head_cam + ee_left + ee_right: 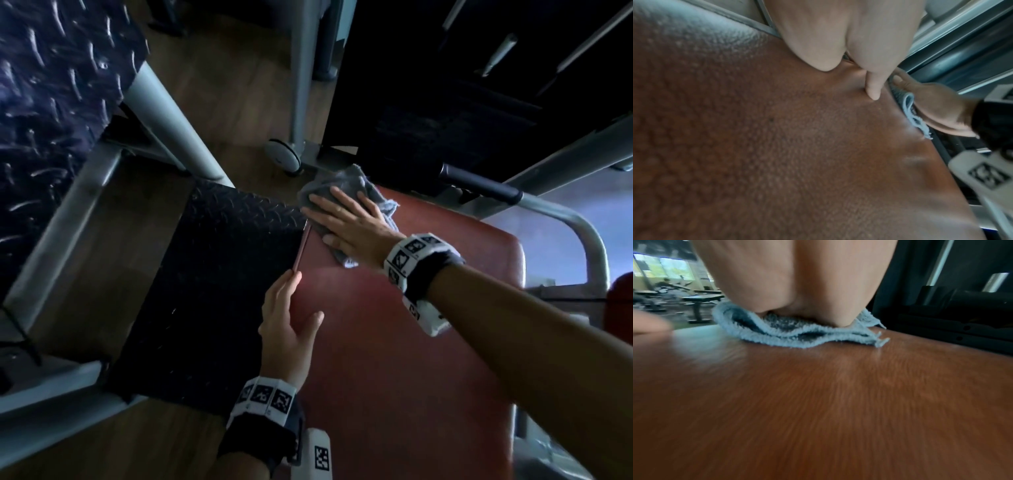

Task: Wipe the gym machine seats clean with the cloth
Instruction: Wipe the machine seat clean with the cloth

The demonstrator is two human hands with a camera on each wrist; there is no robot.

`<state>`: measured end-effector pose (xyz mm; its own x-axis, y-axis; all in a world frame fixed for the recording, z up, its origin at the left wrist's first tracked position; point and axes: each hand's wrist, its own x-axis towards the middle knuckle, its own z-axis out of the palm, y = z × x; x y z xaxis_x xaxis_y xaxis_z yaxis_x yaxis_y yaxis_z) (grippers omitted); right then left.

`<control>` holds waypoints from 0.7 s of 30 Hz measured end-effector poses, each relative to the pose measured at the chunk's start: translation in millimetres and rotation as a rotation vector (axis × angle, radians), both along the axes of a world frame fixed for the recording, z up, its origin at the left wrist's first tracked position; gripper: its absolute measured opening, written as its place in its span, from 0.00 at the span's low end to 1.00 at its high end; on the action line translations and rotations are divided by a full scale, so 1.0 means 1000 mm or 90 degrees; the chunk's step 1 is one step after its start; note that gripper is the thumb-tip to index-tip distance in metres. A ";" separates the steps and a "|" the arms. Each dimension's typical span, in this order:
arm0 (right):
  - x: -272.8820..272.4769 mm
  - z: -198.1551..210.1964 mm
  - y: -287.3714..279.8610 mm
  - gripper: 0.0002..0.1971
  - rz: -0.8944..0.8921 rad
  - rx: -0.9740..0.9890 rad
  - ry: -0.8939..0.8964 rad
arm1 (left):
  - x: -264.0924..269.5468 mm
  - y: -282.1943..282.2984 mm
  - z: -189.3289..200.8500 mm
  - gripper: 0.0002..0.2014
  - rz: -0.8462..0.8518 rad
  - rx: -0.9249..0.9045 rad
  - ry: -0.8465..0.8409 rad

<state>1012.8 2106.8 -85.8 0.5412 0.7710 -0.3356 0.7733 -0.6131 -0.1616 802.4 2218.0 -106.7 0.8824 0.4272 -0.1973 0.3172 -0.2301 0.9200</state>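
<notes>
No readable text, labels or numbers anywhere.

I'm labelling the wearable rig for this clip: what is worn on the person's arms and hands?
Both forearms are bare, no sleeves or gloves. The left hand and right hand each have a dark wrist strap ringed by white blocks printed with black square markers.

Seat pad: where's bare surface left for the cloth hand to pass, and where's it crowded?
Free: the wide stretch of red seat pad between the left hand on the left edge and the right forearm, running to the near end. Also the pad's right side by the grey frame tube. Crowded: the far left corner, where the right hand presses the cloth flat.
</notes>
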 end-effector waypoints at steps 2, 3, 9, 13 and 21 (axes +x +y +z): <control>0.020 0.000 0.005 0.29 -0.058 0.020 0.004 | 0.001 0.000 0.000 0.32 0.000 -0.012 0.009; 0.027 -0.002 0.006 0.29 -0.075 0.030 0.002 | 0.001 0.000 0.000 0.32 0.000 -0.015 0.013; 0.004 -0.007 0.010 0.30 -0.199 0.085 -0.004 | 0.001 0.002 0.000 0.32 -0.004 -0.008 0.021; -0.039 -0.003 -0.010 0.33 -0.190 0.071 0.012 | 0.001 0.003 0.001 0.32 -0.003 -0.003 0.027; -0.127 0.023 -0.103 0.34 -0.523 0.323 0.094 | 0.001 0.005 -0.004 0.33 -0.033 0.051 0.010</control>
<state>885.4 2004.0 -62.6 0.9537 0.2442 -0.1758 0.0871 -0.7831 -0.6157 803.5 2222.5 -110.2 0.9009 0.3956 -0.1786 0.3173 -0.3195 0.8929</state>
